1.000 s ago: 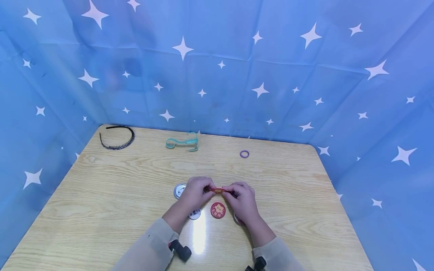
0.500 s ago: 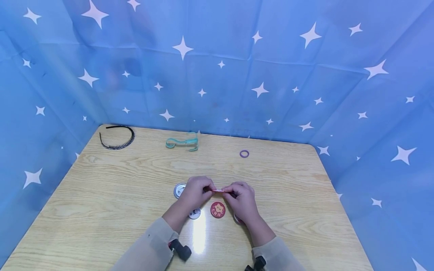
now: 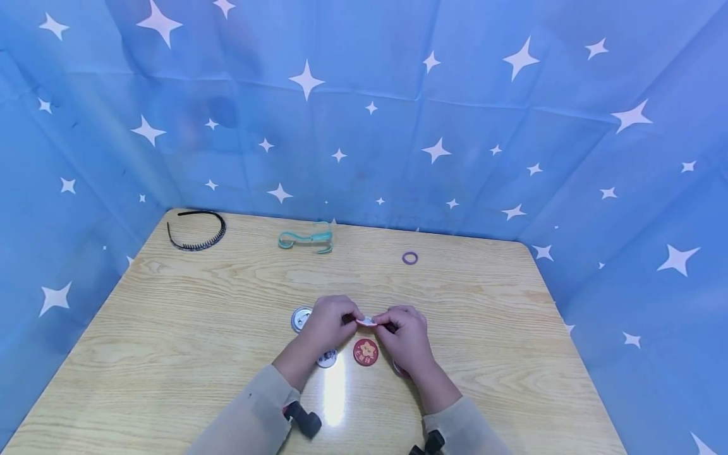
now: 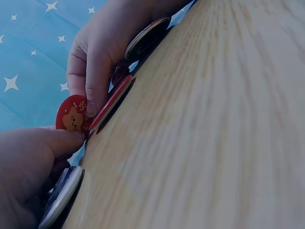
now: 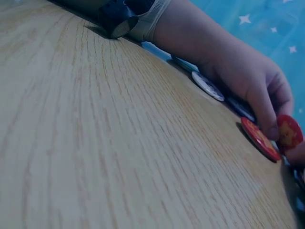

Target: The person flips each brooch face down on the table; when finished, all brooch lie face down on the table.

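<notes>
Between my two hands is a small round red badge (image 3: 366, 321), its pale back turned up in the head view. Its star-printed face shows in the left wrist view. My left hand (image 3: 331, 322) pinches one edge between thumb and fingers, and my right hand (image 3: 405, 332) pinches the opposite edge. Just in front of them lies another red star badge (image 3: 366, 352), face up. Beside the left hand are a badge showing its silvery pin back (image 3: 301, 320) and a white printed badge (image 3: 327, 359), both partly covered. Another badge (image 3: 399, 368) lies mostly hidden under my right hand.
At the back of the wooden table (image 3: 227, 354) lie a black toothed headband (image 3: 198, 245), a teal strap-like item (image 3: 307, 238) and a purple ring-shaped band (image 3: 409, 258). A blue star-patterned curtain (image 3: 364, 126) surrounds the back and sides.
The held badge has tipped over in my fingers: its printed face showed first, then its edge, and now its pale back. Both hands stay nearly in place.
</notes>
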`<state>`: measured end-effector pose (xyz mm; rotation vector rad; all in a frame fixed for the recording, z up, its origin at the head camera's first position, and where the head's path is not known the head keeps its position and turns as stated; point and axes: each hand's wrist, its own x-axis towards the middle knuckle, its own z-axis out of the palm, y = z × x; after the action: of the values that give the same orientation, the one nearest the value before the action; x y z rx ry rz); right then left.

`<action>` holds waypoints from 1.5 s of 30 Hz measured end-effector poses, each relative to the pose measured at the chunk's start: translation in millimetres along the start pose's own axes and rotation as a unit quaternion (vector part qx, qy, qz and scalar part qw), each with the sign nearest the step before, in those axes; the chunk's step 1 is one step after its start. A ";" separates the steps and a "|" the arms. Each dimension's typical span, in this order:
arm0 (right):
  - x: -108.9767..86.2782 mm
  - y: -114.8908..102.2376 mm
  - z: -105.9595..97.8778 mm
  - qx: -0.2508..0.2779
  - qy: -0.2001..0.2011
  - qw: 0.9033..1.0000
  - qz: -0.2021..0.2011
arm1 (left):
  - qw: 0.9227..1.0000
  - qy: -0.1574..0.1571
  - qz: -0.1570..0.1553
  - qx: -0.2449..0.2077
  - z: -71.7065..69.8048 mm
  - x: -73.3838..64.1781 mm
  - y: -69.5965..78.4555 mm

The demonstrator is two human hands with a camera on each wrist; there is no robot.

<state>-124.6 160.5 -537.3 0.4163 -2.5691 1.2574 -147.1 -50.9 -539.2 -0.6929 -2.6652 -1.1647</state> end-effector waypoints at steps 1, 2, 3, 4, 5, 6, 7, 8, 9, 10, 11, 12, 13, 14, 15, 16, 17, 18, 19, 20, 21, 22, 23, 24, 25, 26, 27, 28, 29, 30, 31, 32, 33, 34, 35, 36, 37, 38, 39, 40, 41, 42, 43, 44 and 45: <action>0.0 0.4 0.2 -0.004 0.000 1.000 0.000 | 1.000 0.000 0.006 0.005 0.4 0.3 -0.8; -0.1 0.7 0.4 -0.008 0.001 1.000 -0.002 | 1.000 -0.002 0.012 0.008 0.3 0.4 -1.2; 0.0 1.0 0.6 -0.011 0.002 1.000 -0.004 | 1.000 -0.007 0.011 0.011 0.0 0.2 -1.2; 0.0 1.3 0.6 -0.011 0.003 1.000 -0.007 | 1.000 -0.013 0.008 0.013 -0.2 0.0 -1.1; 0.0 1.7 0.8 -0.012 0.003 1.000 -0.010 | 1.000 -0.019 0.004 0.013 -0.5 -0.2 -1.1; 0.0 1.7 0.8 -0.013 0.004 1.000 -0.013 | 1.000 -0.026 -0.002 0.012 -0.9 -0.6 -0.9; 0.0 1.8 0.9 -0.014 0.004 1.000 -0.015 | 1.000 -0.029 -0.005 0.010 -1.3 -0.9 -0.7; -0.1 1.9 1.0 -0.015 0.004 1.000 -0.018 | 0.999 -0.036 -0.016 0.011 -2.1 -1.2 0.3; -0.1 2.2 1.1 -0.015 0.004 1.000 -0.019 | 0.999 -0.041 -0.026 0.012 -2.4 -1.3 1.0; -0.3 2.4 1.2 -0.016 0.003 1.000 -0.019 | 0.999 -0.043 -0.031 0.010 -2.8 -1.3 1.5; -0.5 2.6 1.3 -0.017 0.002 1.000 -0.019 | 0.998 -0.045 -0.034 0.009 -3.1 -1.3 1.9; -0.7 2.6 1.2 -0.017 0.000 1.000 -0.018 | 0.998 -0.047 -0.037 0.009 -3.3 -1.3 2.2; -0.9 2.9 1.2 -0.018 -0.001 1.000 -0.017 | 0.998 -0.048 -0.039 0.009 -3.5 -1.2 2.7; -1.0 2.9 0.9 -0.018 -0.003 1.000 -0.017 | 0.998 -0.048 -0.040 0.009 -3.8 -1.2 2.9; -1.1 3.2 0.7 -0.017 -0.004 1.000 -0.016 | 0.998 -0.049 -0.039 0.009 -3.9 -1.1 3.0; -1.1 3.2 0.5 -0.017 -0.005 1.000 -0.018 | 0.998 -0.049 -0.036 0.009 -4.0 -1.0 3.1; -1.1 3.1 0.2 -0.017 -0.005 1.000 -0.020 | 0.998 -0.048 -0.033 0.009 -3.9 -0.8 2.9; -1.1 3.1 0.0 -0.017 -0.006 1.000 -0.022 | 0.998 -0.047 -0.030 0.009 -3.9 -0.6 2.6; -1.0 2.9 -0.3 -0.018 -0.006 1.000 -0.025 | 0.999 -0.045 -0.026 0.009 -3.9 -0.4 2.5; -1.0 2.7 -0.6 -0.019 -0.006 0.999 -0.028 | 0.999 -0.042 -0.023 0.008 -3.8 -0.2 2.2; -0.9 2.7 -0.6 -0.020 -0.006 0.999 -0.030 | 0.999 -0.041 -0.021 0.008 -3.7 0.1 2.0; -0.8 2.7 -0.7 -0.022 -0.006 0.999 -0.032 | 0.999 -0.039 -0.020 0.008 -3.5 0.2 1.7; -0.7 2.8 -0.7 -0.025 -0.006 0.999 -0.033 | 0.999 -0.037 -0.020 0.008 -3.2 0.3 1.4; -0.7 3.0 -0.7 -0.027 -0.007 0.999 -0.033 | 0.999 -0.036 -0.021 0.009 -3.0 0.5 1.1; -0.6 3.4 -0.4 -0.030 -0.006 0.999 -0.035 | 0.999 -0.036 -0.021 0.009 -2.8 0.7 0.7; -0.7 3.5 -0.3 -0.031 -0.007 0.999 -0.034 | 0.999 -0.035 -0.022 0.009 -2.5 0.8 0.4; -0.7 3.6 -0.2 -0.033 -0.008 0.999 -0.034 | 0.999 -0.035 -0.021 0.010 -2.1 0.8 0.0; -0.8 3.6 -0.2 -0.034 -0.009 0.999 -0.033 | 0.999 -0.036 -0.022 0.010 -1.9 0.8 -0.4; -0.9 3.5 -0.1 -0.035 -0.010 0.999 -0.033 | 0.999 -0.037 -0.022 0.011 -1.9 0.8 -0.5; -1.0 3.3 -0.2 -0.037 -0.011 0.999 -0.032 | 0.999 -0.039 -0.023 0.011 -2.0 0.8 -0.5; -1.1 3.4 0.0 -0.038 -0.011 0.999 -0.033 | 0.999 -0.041 -0.023 0.012 -2.1 0.7 -0.4; -1.2 3.0 -0.2 -0.039 -0.013 0.999 -0.031 | 0.999 -0.042 -0.023 0.013 -2.3 0.6 -0.1; -1.2 2.8 -0.4 -0.040 -0.014 0.999 -0.031 | 0.999 -0.043 -0.023 0.015 -2.5 0.5 0.1; -1.2 2.7 -0.4 -0.042 -0.014 0.999 -0.030 | 0.999 -0.045 -0.025 0.015 -2.7 0.5 0.4; -1.1 2.5 -0.5 -0.042 -0.015 0.999 -0.029 | 0.999 -0.046 -0.025 0.016 -2.8 0.5 0.7; -1.1 2.4 -0.6 -0.043 -0.015 0.999 -0.028 | 0.998 -0.047 -0.026 0.017 -2.7 0.5 0.8; -1.0 2.2 -0.6 -0.044 -0.016 0.999 -0.027 | 0.998 -0.048 -0.027 0.017 -2.6 0.6 0.8; -1.0 1.7 -1.0 -0.044 -0.017 0.999 -0.025 | 0.998 -0.049 -0.028 0.018 -2.4 0.6 0.8; -1.0 1.5 -1.1 -0.044 -0.018 0.999 -0.024 | 0.998 -0.050 -0.029 0.018 -2.1 0.6 0.6; -1.0 1.4 -1.1 -0.045 -0.019 0.999 -0.023 | 0.998 -0.052 -0.030 0.018 -1.9 0.6 0.5; -1.1 1.4 -1.1 -0.045 -0.020 0.999 -0.021 | 0.998 -0.054 -0.031 0.017 -1.7 0.6 0.5; -1.2 1.3 -1.3 -0.045 -0.021 0.999 -0.020 | 0.998 -0.056 -0.032 0.017 -1.7 0.6 0.4; -1.3 1.4 -1.4 -0.044 -0.022 0.999 -0.018 | 0.998 -0.056 -0.032 0.017 -1.5 0.6 0.2; -1.3 1.6 -1.4 -0.042 -0.022 0.999 -0.016 | 0.998 -0.057 -0.031 0.017 -1.4 0.5 0.0; -1.4 2.1 -1.5 -0.039 -0.022 0.999 -0.014 | 0.998 -0.057 -0.030 0.016 -1.3 0.4 -0.1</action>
<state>-124.0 163.1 -538.4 0.4665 -2.6301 1.1457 -147.6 -51.8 -538.2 -0.6988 -2.8108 -1.1257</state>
